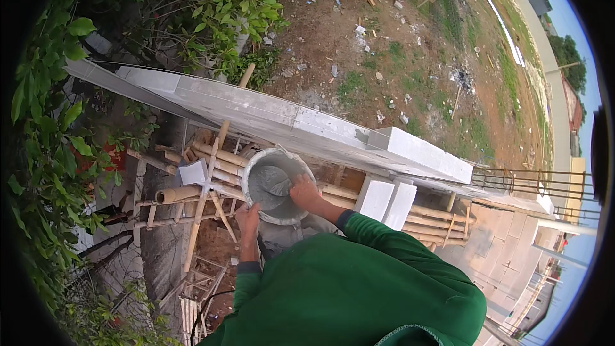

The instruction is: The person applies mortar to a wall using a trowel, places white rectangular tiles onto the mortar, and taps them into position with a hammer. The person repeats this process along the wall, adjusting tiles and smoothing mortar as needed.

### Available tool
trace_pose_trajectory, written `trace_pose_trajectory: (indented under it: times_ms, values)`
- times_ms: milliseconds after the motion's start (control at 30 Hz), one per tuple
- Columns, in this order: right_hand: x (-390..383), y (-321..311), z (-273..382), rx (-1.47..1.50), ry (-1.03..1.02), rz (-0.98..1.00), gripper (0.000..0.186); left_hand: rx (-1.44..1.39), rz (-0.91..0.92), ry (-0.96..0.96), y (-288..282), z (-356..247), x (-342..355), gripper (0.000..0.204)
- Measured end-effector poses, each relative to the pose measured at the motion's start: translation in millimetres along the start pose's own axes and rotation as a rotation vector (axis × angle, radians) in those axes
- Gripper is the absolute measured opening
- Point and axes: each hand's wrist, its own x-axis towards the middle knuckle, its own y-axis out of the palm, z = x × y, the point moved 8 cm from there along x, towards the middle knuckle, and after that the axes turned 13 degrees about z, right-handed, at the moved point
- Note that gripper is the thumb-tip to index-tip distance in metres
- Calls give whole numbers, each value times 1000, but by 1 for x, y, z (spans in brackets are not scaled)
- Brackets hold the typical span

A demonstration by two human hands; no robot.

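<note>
A round grey bucket (296, 165) stands on the bamboo scaffold in front of me, with wet grey mortar (261, 183) inside. My left hand (248, 220) is closed on its near-left rim. My right hand (306, 193) reaches over the right side into the bucket, fingers curled down toward the mortar. A flat, mortar-coated shape shows beside those fingers; whether they grip a tool there I cannot make out.
A wall of pale blocks (269, 107) runs across beyond the bucket, with one block (419, 152) on top. Two white blocks (384, 200) rest on bamboo poles (439, 223) to the right. Another block (193, 172) lies left. Leafy branches (77, 147) crowd the left side.
</note>
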Motion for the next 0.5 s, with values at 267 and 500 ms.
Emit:
trace_pose_trajectory:
  times_ms: [267, 500]
  values:
    - [-8, -4, 3, -57, 134, 64, 23, 203, 49, 47, 15, -59, -21, 22]
    - [-6, -25, 6, 177, 179, -221, 30, 405, 48, -2, -1, -81, -43, 30]
